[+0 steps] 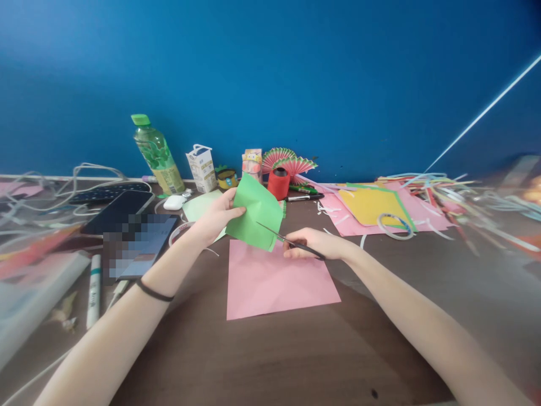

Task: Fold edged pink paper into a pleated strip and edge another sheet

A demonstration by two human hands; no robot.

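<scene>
My left hand (pixel 222 212) pinches the left edge of a green sheet of paper (pixel 257 206), which is held up and tilted. In my right hand (pixel 310 243) is a pair of scissors (pixel 273 230) with a dark handle. Its blades point left and lie across the lower part of the green paper; whether they are cutting into it I cannot tell. Below both hands a pink sheet of paper (pixel 274 287) lies flat on the table. A dark band (pixel 154 290) circles my left wrist.
Along the blue wall stand a green bottle (pixel 157 158), a white carton (pixel 203 169), a red roll (pixel 278 184) and paper fans (pixel 298 164). Phones (pixel 118 211), a marker (pixel 94 290) and cables lie left. Yellow paper (pixel 369 206), a tape roll (pixel 395 226) and paper strips (pixel 448 203) lie right.
</scene>
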